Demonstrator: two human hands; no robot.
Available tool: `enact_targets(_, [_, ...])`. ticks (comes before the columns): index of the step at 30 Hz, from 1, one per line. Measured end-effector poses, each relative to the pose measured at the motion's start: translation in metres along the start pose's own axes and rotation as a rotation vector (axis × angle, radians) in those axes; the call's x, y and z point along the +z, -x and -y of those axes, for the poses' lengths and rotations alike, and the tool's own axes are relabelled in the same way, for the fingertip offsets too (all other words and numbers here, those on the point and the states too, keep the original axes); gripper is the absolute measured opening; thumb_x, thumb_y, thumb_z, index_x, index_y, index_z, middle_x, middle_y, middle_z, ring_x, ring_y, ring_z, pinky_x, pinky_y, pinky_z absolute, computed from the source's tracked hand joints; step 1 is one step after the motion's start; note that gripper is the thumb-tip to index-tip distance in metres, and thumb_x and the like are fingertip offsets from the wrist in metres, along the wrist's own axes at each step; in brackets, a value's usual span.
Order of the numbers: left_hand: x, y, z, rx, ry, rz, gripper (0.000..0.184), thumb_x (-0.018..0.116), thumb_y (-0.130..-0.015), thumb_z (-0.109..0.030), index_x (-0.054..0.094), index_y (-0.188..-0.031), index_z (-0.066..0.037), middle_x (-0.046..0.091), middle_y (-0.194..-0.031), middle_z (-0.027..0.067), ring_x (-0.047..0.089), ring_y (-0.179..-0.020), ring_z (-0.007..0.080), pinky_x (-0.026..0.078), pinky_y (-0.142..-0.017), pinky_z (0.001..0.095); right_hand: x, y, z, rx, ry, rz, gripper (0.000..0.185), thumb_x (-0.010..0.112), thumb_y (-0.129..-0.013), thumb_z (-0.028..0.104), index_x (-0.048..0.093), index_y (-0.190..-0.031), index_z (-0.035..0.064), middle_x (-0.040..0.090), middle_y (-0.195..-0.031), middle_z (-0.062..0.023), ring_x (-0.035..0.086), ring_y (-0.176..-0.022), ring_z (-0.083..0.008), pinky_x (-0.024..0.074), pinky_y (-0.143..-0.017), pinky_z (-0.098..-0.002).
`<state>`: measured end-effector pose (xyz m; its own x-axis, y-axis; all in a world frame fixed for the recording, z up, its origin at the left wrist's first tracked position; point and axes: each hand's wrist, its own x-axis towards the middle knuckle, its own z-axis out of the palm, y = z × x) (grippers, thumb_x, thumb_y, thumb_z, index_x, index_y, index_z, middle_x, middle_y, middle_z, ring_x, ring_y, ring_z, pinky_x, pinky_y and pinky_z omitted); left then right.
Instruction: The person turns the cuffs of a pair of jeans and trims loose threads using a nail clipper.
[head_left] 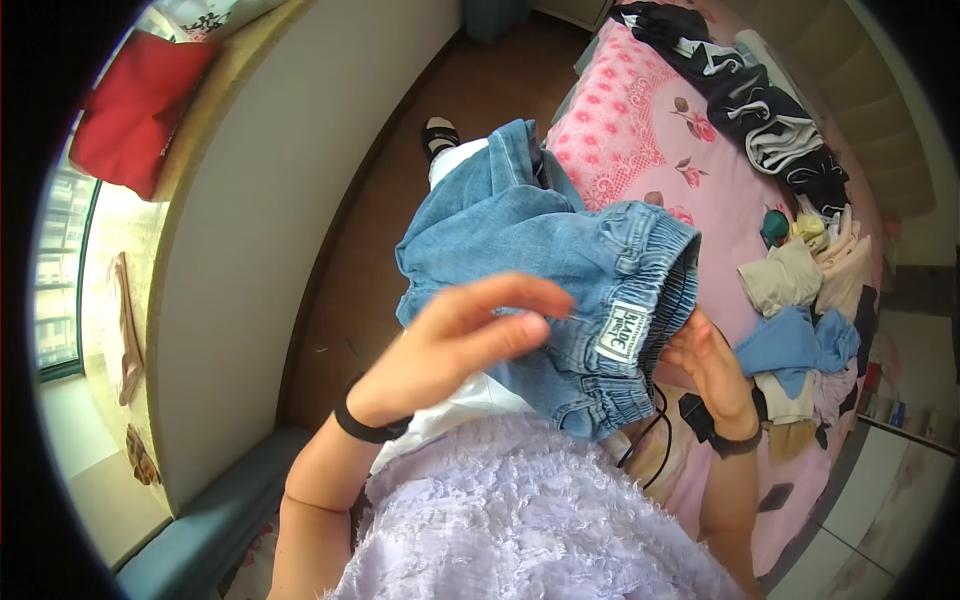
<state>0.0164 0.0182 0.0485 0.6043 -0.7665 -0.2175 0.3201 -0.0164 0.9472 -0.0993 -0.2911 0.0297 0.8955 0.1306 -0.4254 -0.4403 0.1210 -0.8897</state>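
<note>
Blue denim jeans [500, 240] with a gathered elastic waistband and a white label lie bunched in front of my body, the waistband facing right. My left hand [490, 325] hovers over the denim left of the label, its thumb and fingers apart and nothing between them. At the waistband's opening on the right is my right hand [712, 370], palm turned toward the jeans; some of its fingertips are hidden at the denim edge, so its hold is unclear.
A bed with a pink floral cover [640, 130] stands at the right, bearing dark clothes [745, 110] and folded light and blue garments [785, 345]. A red cushion [140, 115] rests on the window sill at the left. A dark cable [662, 440] hangs near my right wrist.
</note>
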Motion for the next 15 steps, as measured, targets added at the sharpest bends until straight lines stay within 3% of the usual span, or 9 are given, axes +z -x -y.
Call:
enact_targets(1, [-0.006,-0.001,0.005,0.099,-0.002,-0.161,0.032,0.063,-0.1,-0.031,0.068,-0.113,-0.002,0.068,-0.113,0.0062,0.061,-0.112,0.0173,0.045,-0.099,0.0323,0.009,-0.002,-0.002,-0.065,0.086,-0.004,0.071,0.052,-0.103,0.048,0.033,-0.15,-0.0021,0.051,-0.139,-0.01,0.054,-0.122,-0.018,0.0385,-0.109,-0.0344])
enact_targets(3, [-0.026,-0.002,0.014,0.173,-0.128,-0.412,0.025,0.066,-0.098,-0.026,0.067,-0.11,-0.004,0.067,-0.108,0.0052,0.062,-0.107,0.0161,0.046,-0.097,0.0313,0.024,-0.007,-0.013,-0.092,0.127,-0.008,0.073,0.07,-0.094,0.041,0.039,-0.144,-0.003,0.055,-0.135,-0.0099,0.054,-0.121,-0.0195,0.0406,-0.107,-0.0359])
enact_targets(4, [-0.037,-0.003,0.018,0.217,-0.222,-0.508,0.024,0.067,-0.097,-0.022,0.066,-0.111,-0.003,0.067,-0.107,0.0051,0.062,-0.107,0.0155,0.047,-0.098,0.0305,0.034,-0.01,-0.018,-0.098,0.177,-0.012,0.078,0.077,-0.089,0.04,0.041,-0.142,-0.0031,0.057,-0.133,-0.0112,0.055,-0.121,-0.021,0.0419,-0.106,-0.0371])
enact_targets(6, [-0.066,-0.008,0.035,0.191,-0.471,-0.657,0.03,0.069,-0.096,-0.018,0.062,-0.12,-0.002,0.065,-0.114,0.0081,0.059,-0.112,0.0179,0.049,-0.096,0.0295,0.054,-0.012,-0.011,-0.255,0.654,-0.042,0.084,0.086,-0.079,0.036,0.043,-0.14,-0.0027,0.06,-0.129,-0.0181,0.059,-0.119,-0.0298,0.0455,-0.102,-0.0401])
enact_targets(8, [-0.098,-0.017,0.069,0.111,-0.543,-0.835,0.043,0.069,-0.095,-0.03,0.059,-0.128,-0.005,0.066,-0.12,0.0116,0.062,-0.112,0.0234,0.048,-0.098,0.0372,0.077,-0.011,-0.015,-0.299,0.809,-0.121,0.072,0.087,-0.076,0.031,0.053,-0.131,-0.0014,0.063,-0.121,-0.0249,0.061,-0.114,-0.043,0.049,-0.096,-0.0438])
enact_targets(10, [-0.114,-0.018,0.073,-0.151,-0.362,-0.742,0.059,0.061,-0.098,-0.049,0.051,-0.139,-0.008,0.061,-0.131,0.0155,0.057,-0.123,0.027,0.047,-0.1,0.0404,0.073,-0.016,-0.024,-0.274,0.865,-0.098,0.066,0.086,-0.077,0.022,0.054,-0.129,-0.0032,0.066,-0.116,-0.0139,0.064,-0.107,-0.0274,0.0481,-0.097,-0.0386])
enact_targets(11, [-0.123,-0.018,0.074,-0.326,-0.246,-0.627,0.072,0.051,-0.098,-0.062,0.047,-0.143,-0.005,0.054,-0.141,0.0186,0.054,-0.129,0.0294,0.048,-0.1,0.0431,0.068,-0.016,-0.02,-0.236,0.71,-0.105,0.06,0.083,-0.078,0.019,0.056,-0.127,-0.0024,0.067,-0.115,-0.0121,0.064,-0.105,-0.0256,0.0486,-0.096,-0.0379])
enact_targets(14, [-0.137,-0.03,0.104,-0.416,0.08,-0.44,0.071,0.051,-0.098,-0.064,0.049,-0.142,-0.008,0.052,-0.141,0.0145,0.052,-0.126,0.0279,0.047,-0.103,0.0463,0.062,-0.001,0.023,-0.086,0.151,-0.168,0.038,0.075,-0.083,0.013,0.064,-0.117,-0.0022,0.069,-0.104,-0.0103,0.064,-0.096,-0.0181,0.0486,-0.089,-0.0318])
enact_targets(15, [-0.123,-0.033,0.1,-0.318,0.076,-0.433,0.073,0.051,-0.098,-0.063,0.048,-0.141,-0.005,0.055,-0.135,0.0118,0.054,-0.123,0.0241,0.049,-0.101,0.0447,0.055,0.009,0.036,-0.155,0.051,-0.265,0.037,0.074,-0.085,0.017,0.065,-0.115,-0.0008,0.069,-0.104,-0.0093,0.064,-0.095,-0.0205,0.0491,-0.09,-0.0328])
